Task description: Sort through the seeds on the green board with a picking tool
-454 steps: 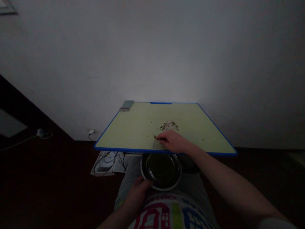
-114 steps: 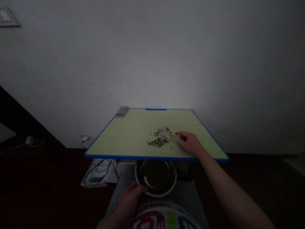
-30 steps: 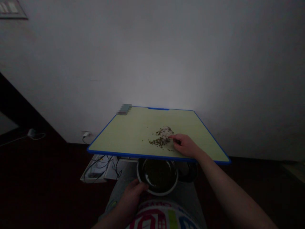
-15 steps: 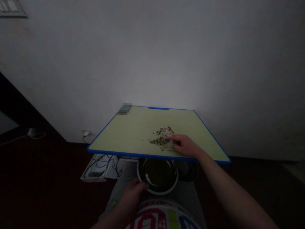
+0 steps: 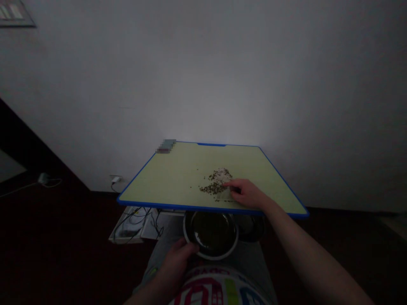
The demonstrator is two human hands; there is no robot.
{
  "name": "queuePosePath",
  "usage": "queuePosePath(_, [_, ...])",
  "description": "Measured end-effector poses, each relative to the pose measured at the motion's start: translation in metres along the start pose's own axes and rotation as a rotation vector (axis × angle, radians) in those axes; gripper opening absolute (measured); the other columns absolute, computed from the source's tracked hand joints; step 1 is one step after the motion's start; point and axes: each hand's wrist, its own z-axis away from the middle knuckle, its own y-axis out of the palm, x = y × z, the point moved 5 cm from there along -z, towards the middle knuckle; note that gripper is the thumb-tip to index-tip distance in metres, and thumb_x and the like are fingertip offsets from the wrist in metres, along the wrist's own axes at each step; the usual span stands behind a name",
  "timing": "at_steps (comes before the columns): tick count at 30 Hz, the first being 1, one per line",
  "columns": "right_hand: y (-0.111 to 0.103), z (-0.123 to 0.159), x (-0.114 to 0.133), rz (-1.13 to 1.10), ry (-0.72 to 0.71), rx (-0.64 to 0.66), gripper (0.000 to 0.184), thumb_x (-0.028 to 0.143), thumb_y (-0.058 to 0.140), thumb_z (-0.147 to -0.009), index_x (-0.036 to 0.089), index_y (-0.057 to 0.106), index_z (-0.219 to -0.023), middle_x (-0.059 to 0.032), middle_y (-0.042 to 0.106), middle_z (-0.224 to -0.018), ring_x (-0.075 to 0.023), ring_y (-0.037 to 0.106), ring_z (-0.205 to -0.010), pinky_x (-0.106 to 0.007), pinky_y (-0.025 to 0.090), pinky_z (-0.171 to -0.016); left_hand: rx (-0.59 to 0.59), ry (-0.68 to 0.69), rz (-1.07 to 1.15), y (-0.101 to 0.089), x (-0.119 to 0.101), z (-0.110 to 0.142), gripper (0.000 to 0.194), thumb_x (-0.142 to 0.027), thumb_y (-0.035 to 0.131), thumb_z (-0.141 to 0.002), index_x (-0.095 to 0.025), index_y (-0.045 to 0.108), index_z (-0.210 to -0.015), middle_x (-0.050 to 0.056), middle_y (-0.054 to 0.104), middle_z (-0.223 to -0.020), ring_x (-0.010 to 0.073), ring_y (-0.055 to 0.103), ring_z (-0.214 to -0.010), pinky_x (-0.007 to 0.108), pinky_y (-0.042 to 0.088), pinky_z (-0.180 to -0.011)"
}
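Note:
On the pale yellow-green table [image 5: 171,178] lies a spread of small grains, with dark beans [image 5: 210,189] in front and a whitish heap [image 5: 221,173] mixed with dark ones behind. The index finger of my right hand [image 5: 244,192] reaches out and touches the right side of the beans. Its other fingers are bent below, partly hidden, and no held thing shows. My left hand [image 5: 181,254] grips the near left rim of a round metal bowl [image 5: 212,257] on my lap. Dark greenish contents show dimly inside the bowl, whose far rim is under the table edge.
A raised blue edging [image 5: 206,209] runs round the table. Beside the bowl is a second dark, round container [image 5: 251,228]. At the lower left, a white box [image 5: 127,226] holds cables. A pixelated flat item [image 5: 166,146] lies at the far left corner, near the wall [image 5: 203,84].
The camera view has shifted very slightly. Both hands, the bowl and the grains stay in nearly the same places.

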Motion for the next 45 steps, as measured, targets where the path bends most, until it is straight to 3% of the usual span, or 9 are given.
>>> queuePosePath(9, [0.002,0.0,0.007,0.004,-0.01,-0.013,0.049,0.007,0.05,-0.069,0.013,0.068,-0.115,-0.004,0.065,-0.079,-0.0147,0.055,-0.069,-0.025,0.041,-0.068,0.014,-0.015,0.016,0.003,-0.002,0.003,0.021,-0.014,0.063,-0.059,-0.015,0.068,-0.079,0.006,0.076,-0.071,0.0254,0.071,-0.072,0.036,0.053,-0.07])
queuePosePath(19, [0.005,0.0,0.006,0.011,-0.004,-0.049,0.048,0.009,0.05,-0.071,0.014,0.068,-0.115,-0.0056,0.069,-0.086,-0.0161,0.058,-0.074,-0.027,0.043,-0.072,0.026,-0.023,0.025,0.004,-0.002,0.003,0.019,-0.014,0.064,-0.06,-0.016,0.067,-0.079,0.006,0.076,-0.071,0.0271,0.072,-0.08,0.035,0.054,-0.071])
queuePosePath(29, [0.002,0.005,0.004,0.029,0.045,-0.107,0.047,0.01,0.05,-0.071,0.016,0.068,-0.114,-0.0019,0.062,-0.073,-0.0145,0.055,-0.067,-0.025,0.041,-0.068,-0.017,-0.019,-0.005,0.003,-0.003,0.004,0.019,-0.014,0.064,-0.058,-0.016,0.066,-0.078,0.004,0.076,-0.069,0.025,0.071,-0.07,0.033,0.052,-0.064])
queuePosePath(36, [0.0,0.004,-0.005,0.034,0.076,-0.109,0.047,0.01,0.05,-0.071,0.014,0.068,-0.114,-0.0016,0.06,-0.071,-0.0137,0.053,-0.064,-0.025,0.04,-0.065,0.039,-0.028,0.06,0.007,-0.002,0.005,0.02,-0.013,0.064,-0.06,-0.016,0.067,-0.08,0.005,0.077,-0.072,0.0265,0.072,-0.082,0.035,0.053,-0.075])
queuePosePath(45, [-0.001,-0.001,-0.007,0.07,0.111,-0.114,0.049,0.01,0.05,-0.071,0.014,0.068,-0.116,-0.0022,0.061,-0.071,-0.0144,0.053,-0.065,-0.025,0.04,-0.065,0.029,-0.012,0.022,0.004,-0.002,0.002,0.022,-0.012,0.062,-0.062,-0.015,0.068,-0.082,0.006,0.077,-0.074,0.0258,0.072,-0.077,0.037,0.054,-0.074])
